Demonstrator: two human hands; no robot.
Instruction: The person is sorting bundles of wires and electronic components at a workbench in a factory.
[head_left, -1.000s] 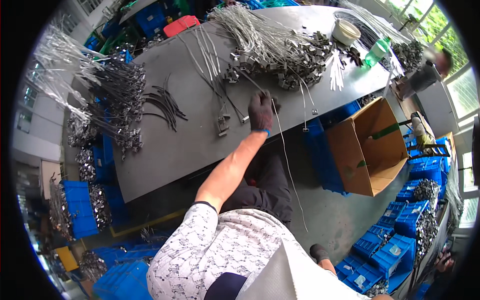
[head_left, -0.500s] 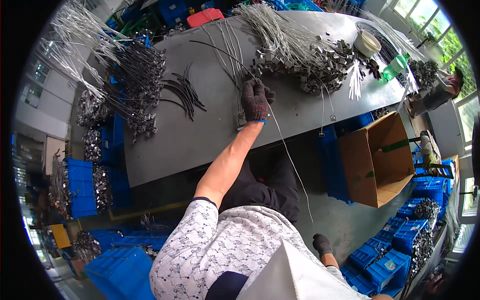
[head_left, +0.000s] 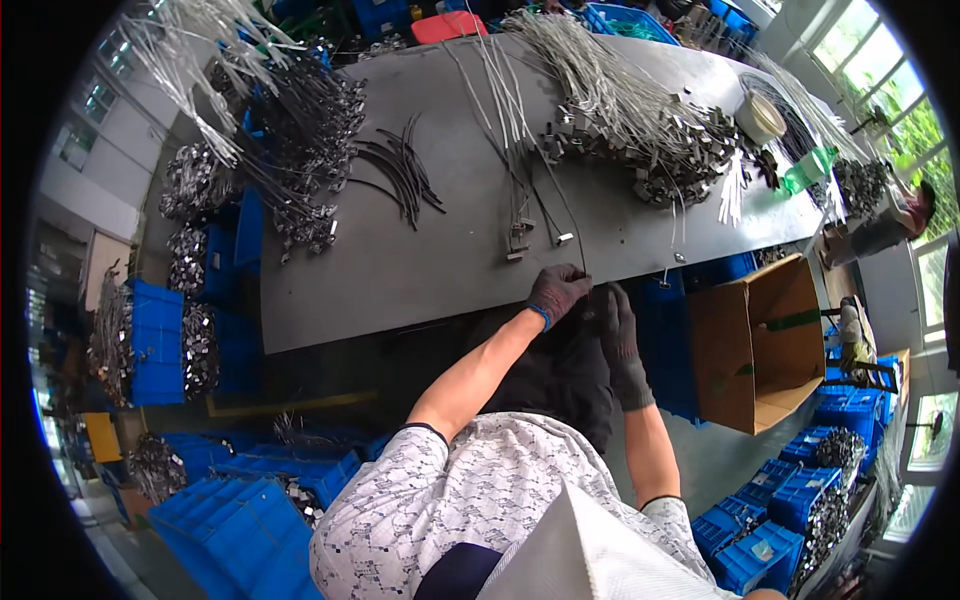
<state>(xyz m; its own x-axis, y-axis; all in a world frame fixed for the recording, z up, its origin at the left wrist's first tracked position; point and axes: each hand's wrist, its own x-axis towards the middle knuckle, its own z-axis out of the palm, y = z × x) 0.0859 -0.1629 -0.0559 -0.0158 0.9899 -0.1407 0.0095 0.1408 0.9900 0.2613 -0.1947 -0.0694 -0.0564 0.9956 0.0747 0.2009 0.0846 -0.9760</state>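
Note:
My left hand, in a dark knitted glove, is at the table's front edge. Its fingers pinch the near end of a thin black cable that runs back over the table. Just to its right is my right hand, also gloved, fingers stretched out and pointing toward the table; I see nothing in it. Beyond my left hand lie several pale wires with small metal end pieces. Loose black tubes lie to their left.
A big bundle of wires with metal ends covers the table's back right; another bundle hangs at the left. An open cardboard box stands right of the table. Blue crates surround me. Another person is at the far right.
My left hand has drawn back from mid-table to the front edge with the cable. My right hand has come up from low at my right side to beside my left hand.

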